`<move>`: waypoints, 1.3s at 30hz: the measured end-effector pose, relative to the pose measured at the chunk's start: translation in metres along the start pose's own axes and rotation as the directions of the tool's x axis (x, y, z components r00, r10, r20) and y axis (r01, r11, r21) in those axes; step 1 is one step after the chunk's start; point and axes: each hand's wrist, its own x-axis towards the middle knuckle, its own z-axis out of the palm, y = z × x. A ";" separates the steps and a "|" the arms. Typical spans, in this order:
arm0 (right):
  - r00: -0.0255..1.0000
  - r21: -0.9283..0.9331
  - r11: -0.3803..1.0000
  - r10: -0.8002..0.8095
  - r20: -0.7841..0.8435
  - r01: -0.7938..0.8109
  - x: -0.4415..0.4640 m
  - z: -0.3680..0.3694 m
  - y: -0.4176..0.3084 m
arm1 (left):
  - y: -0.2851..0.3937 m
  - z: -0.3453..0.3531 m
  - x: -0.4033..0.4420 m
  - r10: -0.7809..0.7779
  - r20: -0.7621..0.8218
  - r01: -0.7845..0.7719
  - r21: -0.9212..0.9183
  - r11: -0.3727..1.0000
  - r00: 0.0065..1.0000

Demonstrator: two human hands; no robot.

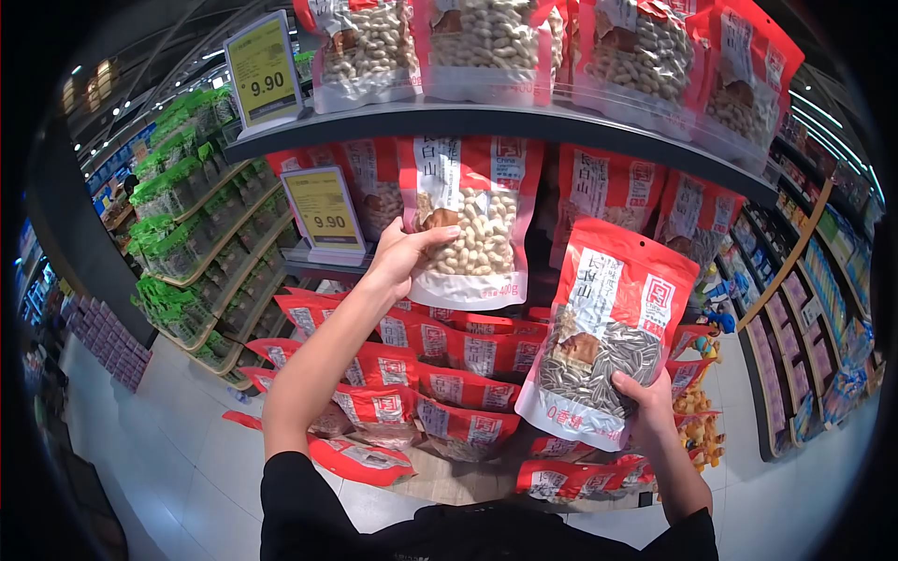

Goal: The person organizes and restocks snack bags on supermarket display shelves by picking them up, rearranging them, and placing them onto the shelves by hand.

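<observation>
My left hand [409, 252] grips a red and white bag of peanuts [477, 238] by its left side, thumb across the front; the bag stands upright just under the upper shelf's edge. My right hand [644, 402] holds a red bag of sunflower seeds [608, 341] by its lower right side, thumb on the front. That bag tilts and is lower and to the right of the peanut bag, apart from it. The fingers behind both bags are hidden.
More peanut bags [491, 47] stand on the upper shelf [505, 122]. Yellow 9.90 price signs [323, 213] are at the left. Rows of red bags [468, 351] fill the lower display. Racks with green-topped packages [173, 238] are farther left, and an aisle shelf [795, 309] is at the right.
</observation>
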 end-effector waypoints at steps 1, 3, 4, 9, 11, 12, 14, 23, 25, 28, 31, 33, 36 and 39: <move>1.000 -0.001 1.000 0.000 0.007 0.000 0.001 0.000 0.001 | 0.004 -0.002 -0.010 -0.011 -0.002 0.011 0.003 1.000 1.000; 1.000 0.020 1.000 0.001 0.002 -0.001 0.002 0.000 0.002 | 0.009 -0.008 -0.028 -0.010 0.000 0.010 0.005 1.000 1.000; 1.000 -0.028 1.000 0.011 -0.009 -0.011 0.002 -0.001 0.003 | 0.010 -0.013 -0.038 -0.056 0.031 0.057 -0.020 0.998 0.998; 1.000 -0.025 1.000 -0.004 0.003 0.004 0.009 -0.002 0.004 | 0.021 -0.023 -0.101 -0.179 0.048 0.181 -0.048 0.982 0.983; 1.000 -0.028 1.000 -0.011 0.027 0.012 0.006 0.003 0.000 | 0.019 -0.029 -0.132 -0.181 0.033 0.183 -0.084 0.979 0.983; 0.997 -0.035 0.999 -0.009 0.077 0.012 0.011 0.001 0.000 | 0.020 -0.031 -0.163 -0.198 -0.029 0.195 -0.089 0.977 0.980; 0.994 -0.055 0.998 -0.012 0.109 0.018 0.017 0.005 -0.007 | 0.018 -0.028 -0.197 -0.198 -0.065 0.190 -0.114 0.975 0.978; 0.968 -0.147 0.989 0.007 0.251 0.031 0.042 0.018 -0.026 | -0.057 -0.001 -0.325 -0.136 -0.082 0.130 -0.079 0.988 0.987; 0.962 -0.138 0.990 0.010 0.274 0.029 0.066 0.038 -0.019 | -0.070 -0.006 -0.333 -0.116 -0.084 0.116 -0.004 0.993 0.990; 0.941 -0.168 0.983 -0.015 0.339 0.077 0.095 0.069 -0.012 | -0.099 0.005 -0.351 0.006 -0.093 0.016 0.238 0.971 0.996; 0.924 -0.146 0.981 -0.067 0.375 0.131 0.119 0.091 -0.001 | -0.146 0.007 -0.362 0.169 0.013 -0.167 0.271 0.948 0.985; 0.918 -0.142 0.981 -0.067 0.392 0.132 0.133 0.097 0.005 | -0.163 0.008 -0.364 0.198 0.028 -0.196 0.311 0.930 0.980; 0.907 -0.116 0.989 -0.035 0.420 0.092 0.153 0.101 0.009 | -0.199 0.001 -0.370 0.205 0.064 -0.215 0.288 0.933 0.977; 0.918 -0.141 0.990 0.051 0.393 0.006 0.172 0.104 0.015 | -0.231 -0.015 -0.373 0.259 0.081 -0.271 0.346 0.898 0.963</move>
